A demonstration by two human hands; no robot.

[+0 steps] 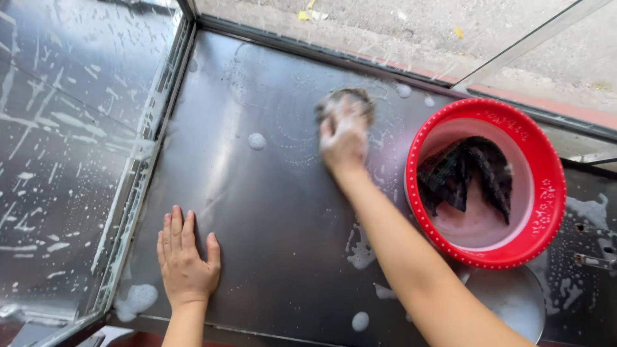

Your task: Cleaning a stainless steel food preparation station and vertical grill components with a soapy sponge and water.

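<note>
Flat on the wet steel counter lay my left hand, fingers spread wide, well to the left of the red basin. My right hand was closed over a soapy scrubbing pad, pressing it to the counter just left of that basin. A dark cloth sat inside the basin. Foam streaked the glass panel far left of it.
</note>
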